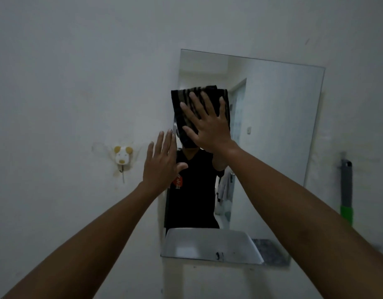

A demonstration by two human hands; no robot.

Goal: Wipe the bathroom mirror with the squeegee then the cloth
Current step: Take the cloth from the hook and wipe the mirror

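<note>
Now, head view: the right hand, fingers spread flat, presses the dark striped cloth on the upper left of the mirror; the left hand, open and empty, braces at the mirror's left edge. The squeegee hangs right. Best to wipe in overlapping passes, pressure even

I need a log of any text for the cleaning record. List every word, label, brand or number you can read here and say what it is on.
None can be read.
Shirt print in the mirror, an orange patch: too blurred to tell if it holds text.
Animal-shaped wall hook: no lettering.
Cloth: stripes only.
Grey and green handle: no label visible.
</note>
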